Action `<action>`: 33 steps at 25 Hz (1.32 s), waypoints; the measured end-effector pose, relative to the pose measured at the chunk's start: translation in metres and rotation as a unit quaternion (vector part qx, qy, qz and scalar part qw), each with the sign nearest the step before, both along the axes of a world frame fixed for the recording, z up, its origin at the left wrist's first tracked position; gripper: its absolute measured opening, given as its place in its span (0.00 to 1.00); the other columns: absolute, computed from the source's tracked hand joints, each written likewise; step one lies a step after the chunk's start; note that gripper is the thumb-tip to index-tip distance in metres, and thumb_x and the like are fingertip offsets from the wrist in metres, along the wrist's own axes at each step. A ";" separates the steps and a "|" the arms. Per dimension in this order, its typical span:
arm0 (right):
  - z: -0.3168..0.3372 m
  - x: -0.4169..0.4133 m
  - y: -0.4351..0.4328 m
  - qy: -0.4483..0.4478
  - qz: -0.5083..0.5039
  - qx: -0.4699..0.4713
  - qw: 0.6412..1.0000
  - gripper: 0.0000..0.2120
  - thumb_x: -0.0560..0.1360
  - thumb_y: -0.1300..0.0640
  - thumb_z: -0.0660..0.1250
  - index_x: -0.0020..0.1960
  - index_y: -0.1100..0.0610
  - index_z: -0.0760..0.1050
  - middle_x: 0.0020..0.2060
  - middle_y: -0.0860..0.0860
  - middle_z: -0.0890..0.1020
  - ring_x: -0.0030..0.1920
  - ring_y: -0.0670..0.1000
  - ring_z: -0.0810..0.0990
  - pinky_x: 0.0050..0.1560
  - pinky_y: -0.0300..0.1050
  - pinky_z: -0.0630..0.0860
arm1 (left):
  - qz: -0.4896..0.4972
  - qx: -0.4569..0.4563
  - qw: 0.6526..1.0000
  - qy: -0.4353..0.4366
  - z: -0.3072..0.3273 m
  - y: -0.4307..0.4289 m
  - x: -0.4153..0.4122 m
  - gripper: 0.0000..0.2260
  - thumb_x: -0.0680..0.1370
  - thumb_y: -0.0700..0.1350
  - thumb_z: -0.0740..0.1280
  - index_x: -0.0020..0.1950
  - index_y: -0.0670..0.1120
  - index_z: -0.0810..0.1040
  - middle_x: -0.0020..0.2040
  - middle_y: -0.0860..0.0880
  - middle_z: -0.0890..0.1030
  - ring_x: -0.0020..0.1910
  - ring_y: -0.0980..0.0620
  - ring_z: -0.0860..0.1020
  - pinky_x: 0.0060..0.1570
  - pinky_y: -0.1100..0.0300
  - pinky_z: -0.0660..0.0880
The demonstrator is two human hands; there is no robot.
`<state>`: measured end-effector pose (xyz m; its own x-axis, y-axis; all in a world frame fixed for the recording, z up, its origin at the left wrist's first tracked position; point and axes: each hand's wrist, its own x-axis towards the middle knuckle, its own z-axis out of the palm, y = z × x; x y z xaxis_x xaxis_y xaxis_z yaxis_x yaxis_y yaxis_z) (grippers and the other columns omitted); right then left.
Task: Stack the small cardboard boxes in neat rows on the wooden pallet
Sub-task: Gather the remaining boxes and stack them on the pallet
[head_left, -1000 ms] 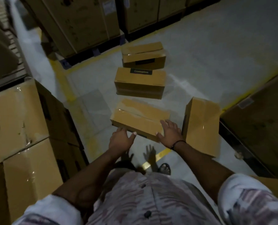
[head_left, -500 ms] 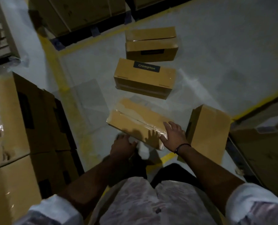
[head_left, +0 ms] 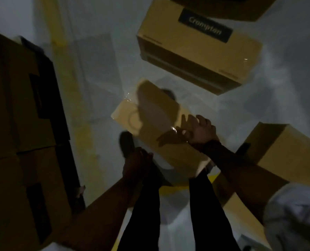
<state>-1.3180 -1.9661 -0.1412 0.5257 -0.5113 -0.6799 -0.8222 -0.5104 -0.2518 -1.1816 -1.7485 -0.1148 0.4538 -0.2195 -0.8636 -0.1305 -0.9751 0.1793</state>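
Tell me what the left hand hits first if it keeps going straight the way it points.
Most likely the near edge of the box the right hand already grips. The left hand points up-frame just below it; the dim, blurred picture leaves the gap unclear.

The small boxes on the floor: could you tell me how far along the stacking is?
Done: nothing visible; no pallet row shows here. In hand: the right hand grips the nearest box, and the left hand is at its near edge. Left: the Crompton box and the upright box sit on the floor.
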 end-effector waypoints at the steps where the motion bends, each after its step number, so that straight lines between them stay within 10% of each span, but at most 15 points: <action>1: -0.038 0.011 -0.016 0.011 0.025 -0.006 1.000 0.36 0.80 0.42 0.62 0.81 0.52 0.51 0.80 0.57 0.52 0.77 0.64 0.55 0.73 0.63 0.58 | 0.073 0.011 0.997 0.013 -0.037 -0.007 -0.007 0.23 0.84 0.57 0.62 0.71 0.42 0.71 0.51 0.42 0.80 0.43 0.46 0.80 0.41 0.52 0.76; 4: -0.124 0.035 -0.043 0.011 0.094 -0.004 0.996 0.43 0.78 0.41 0.65 0.83 0.47 0.44 0.81 0.55 0.41 0.78 0.67 0.50 0.75 0.67 0.55 | 0.236 -0.004 0.972 0.001 -0.116 -0.028 -0.028 0.40 0.81 0.57 0.68 0.83 0.44 0.49 0.44 0.46 0.81 0.36 0.51 0.76 0.35 0.52 0.76; 7: -0.170 0.036 -0.045 -0.039 0.180 0.011 0.983 0.44 0.75 0.39 0.66 0.82 0.41 0.44 0.81 0.54 0.37 0.72 0.68 0.61 0.67 0.65 0.66 | 0.300 -0.019 0.954 -0.020 -0.146 -0.056 -0.045 0.56 0.72 0.71 0.69 0.82 0.36 0.47 0.58 0.41 0.81 0.51 0.42 0.80 0.36 0.71 0.67; 12: -0.133 0.031 -0.043 -0.060 0.221 -0.023 0.973 0.44 0.71 0.34 0.67 0.81 0.41 0.51 0.81 0.54 0.40 0.66 0.66 0.66 0.61 0.61 0.72 | 0.321 -0.022 0.945 -0.058 -0.118 -0.053 -0.060 0.52 0.78 0.63 0.69 0.81 0.44 0.32 0.75 0.33 0.68 0.65 0.41 0.76 0.47 0.62 0.65; 16: -0.019 0.043 -0.029 -0.091 0.209 -0.096 0.969 0.43 0.68 0.28 0.62 0.79 0.41 0.58 0.81 0.55 0.39 0.67 0.65 0.65 0.63 0.60 0.68 | 0.263 -0.077 0.955 -0.111 -0.017 -0.048 -0.036 0.54 0.68 0.75 0.69 0.84 0.53 0.47 0.81 0.37 0.57 0.73 0.35 0.68 0.68 0.38 0.69; 25: 0.316 0.100 0.068 -0.087 0.099 -0.119 0.984 0.41 0.70 0.22 0.55 0.79 0.38 0.57 0.81 0.47 0.46 0.72 0.66 0.60 0.71 0.60 0.62 | 0.147 -0.138 0.950 -0.240 0.311 0.020 0.050 0.45 0.61 0.81 0.65 0.74 0.63 0.65 0.71 0.42 0.67 0.66 0.35 0.69 0.66 0.41 0.70; 33: 0.449 0.108 0.185 -0.217 0.026 -0.162 0.962 0.41 0.68 0.21 0.57 0.77 0.36 0.59 0.81 0.44 0.52 0.75 0.65 0.58 0.72 0.64 0.64 | 0.147 -0.209 0.905 -0.339 0.428 0.126 0.061 0.44 0.64 0.81 0.62 0.77 0.63 0.64 0.78 0.41 0.59 0.74 0.36 0.60 0.72 0.40 0.61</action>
